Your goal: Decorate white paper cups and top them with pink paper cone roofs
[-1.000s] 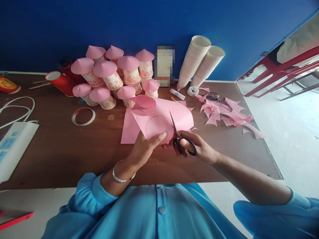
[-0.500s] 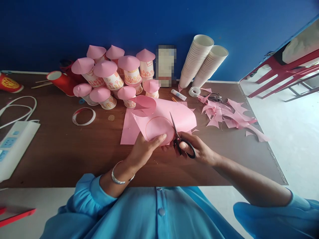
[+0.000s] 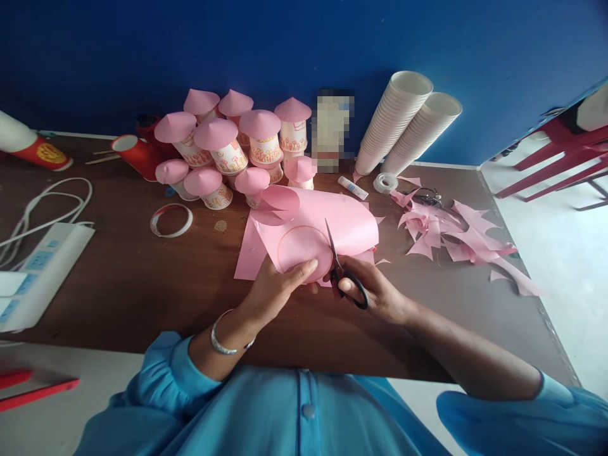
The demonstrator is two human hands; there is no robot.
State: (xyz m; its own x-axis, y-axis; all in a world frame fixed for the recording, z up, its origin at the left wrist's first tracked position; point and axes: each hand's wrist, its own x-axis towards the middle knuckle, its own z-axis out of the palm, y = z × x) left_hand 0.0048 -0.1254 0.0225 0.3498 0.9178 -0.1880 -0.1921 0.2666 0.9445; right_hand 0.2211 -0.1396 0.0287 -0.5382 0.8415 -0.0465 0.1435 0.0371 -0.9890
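Observation:
My left hand pinches the near edge of a pink paper sheet with a circle drawn on it. My right hand is wrapped round the black handles of the scissors, whose blades point away from me along the right side of the drawn circle. The sheet curls up off the brown table. A cut pink disc lies just beyond it, and another pink sheet lies flat underneath.
Several paper cups with pink cone roofs cluster at the back. Two stacks of white cups lean on the blue wall. Pink offcuts, tape roll, glue stick, a ring, red cups, a power strip.
The view has shifted left and slightly down. The scissor handles have closed a little and the blades sit a bit further along the circle. Both hands keep their hold.

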